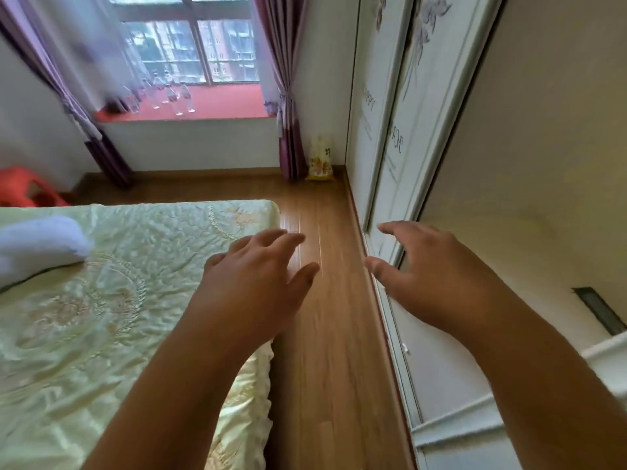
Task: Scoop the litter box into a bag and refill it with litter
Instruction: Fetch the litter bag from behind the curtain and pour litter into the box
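**Reaching down the aisle, both hands empty**

Reaching forward, the left hand (252, 283) and right hand (427, 273) hang side by side over the wood floor (325, 334), palms down, fingers spread and relaxed, holding nothing. The left hand sits above the bed's (118, 283) near corner; the right hand hovers beside the wardrobe (383, 130), its fingertips close to the sliding door's lower edge, though blur makes it unclear whether they touch.

No litter box or scoop is in view. The one likely task item is a yellow bag (320, 159), possibly litter, though its print is too blurred to read. It stands upright in the far corner, long axis vertical, top pointing up, base on the floor. It sits between the purple curtain (288, 130) and the wardrobe's end, just beside both and well apart from the hands.

The floor runs as a narrow strip from the hands to that corner, bed on the left, wardrobe on the right. A white bundle (37, 245) lies on the green bedspread. Clear bottles (169, 93) stand on the red sill (220, 106) under the window. A red stool (23, 188) shows at the far left edge.
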